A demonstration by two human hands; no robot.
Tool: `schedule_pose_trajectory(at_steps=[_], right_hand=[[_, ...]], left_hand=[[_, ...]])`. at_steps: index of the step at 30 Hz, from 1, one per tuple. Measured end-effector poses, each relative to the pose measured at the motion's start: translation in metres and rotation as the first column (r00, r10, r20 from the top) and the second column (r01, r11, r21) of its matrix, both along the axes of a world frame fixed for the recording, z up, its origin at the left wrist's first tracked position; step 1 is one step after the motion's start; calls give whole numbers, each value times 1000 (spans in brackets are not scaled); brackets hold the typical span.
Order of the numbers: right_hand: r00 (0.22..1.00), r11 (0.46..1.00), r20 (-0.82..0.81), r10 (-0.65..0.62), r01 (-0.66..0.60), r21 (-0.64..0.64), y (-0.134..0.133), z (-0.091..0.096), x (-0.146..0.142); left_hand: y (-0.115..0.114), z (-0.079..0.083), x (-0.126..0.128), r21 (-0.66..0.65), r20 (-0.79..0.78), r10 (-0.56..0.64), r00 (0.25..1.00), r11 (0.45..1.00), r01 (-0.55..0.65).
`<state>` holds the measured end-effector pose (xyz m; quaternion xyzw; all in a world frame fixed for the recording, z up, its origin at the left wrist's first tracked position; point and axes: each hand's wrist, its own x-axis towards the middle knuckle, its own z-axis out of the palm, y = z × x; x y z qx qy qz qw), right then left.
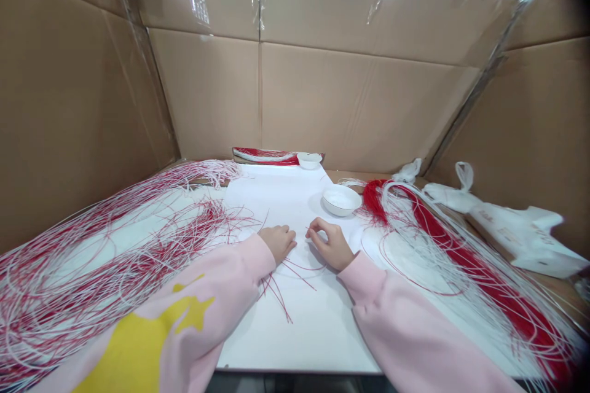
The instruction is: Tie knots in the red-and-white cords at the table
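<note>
My left hand (279,243) rests low over the white board with its fingers curled and closed on thin red cords (279,301). Their loose ends fan out below the hand and toward the right. Beside it, a small gap away, my right hand (330,244) pinches thumb and forefinger together. A tiny bit of red cord seems to show at those fingertips. Just beyond the right hand stands a white bowl (342,201); its contents are not clear.
Long bundles of red and white cords (138,258) cover the left side. At right lie a red cord bundle (461,252) and white plastic bags (520,230). A smaller white bowl (309,161) sits at the back. Cardboard walls (322,98) enclose the white board (299,338).
</note>
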<state>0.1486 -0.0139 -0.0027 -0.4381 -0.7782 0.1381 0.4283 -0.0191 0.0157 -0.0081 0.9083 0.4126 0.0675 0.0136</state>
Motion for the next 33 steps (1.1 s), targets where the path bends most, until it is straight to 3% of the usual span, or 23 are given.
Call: schedule_pose_trajectory(at_steps=[6, 15, 17, 19, 20, 22, 24, 28, 33], right_hand=[[1000, 1000, 9, 5, -5, 7, 0, 0, 0], [1000, 999, -2, 5, -4, 50, -3, 3, -1], [1000, 998, -8, 5, -5, 64, -3, 4, -1], [1000, 997, -15, 10, -9, 77, -4, 4, -2], [1000, 997, -19, 14, -13, 82, -4, 5, -3], [999, 996, -23, 25, -23, 88, -5, 5, -4], [999, 995, -25, 40, -38, 89, -6, 5, -5], [997, 993, -35, 75, -71, 92, -8, 7, -8], [995, 991, -39, 91, -86, 105, -10, 8, -8]], left_hand=[[3, -4, 3, -53, 81, -15, 997, 998, 19], [3, -3, 1, -254, 425, 31, 905, 963, 86], [4, -3, 2, -406, 599, 139, 789, 901, 150], [6, -5, 3, -548, 739, 310, 598, 792, 267], [7, -6, 4, -588, 769, 385, 510, 739, 328], [8, -7, 5, -619, 782, 475, 405, 672, 407], [9, -6, 5, -638, 769, 531, 354, 622, 454], [9, -3, 5, -671, 732, 596, 331, 544, 503], [8, -1, 4, -688, 703, 640, 310, 504, 522]])
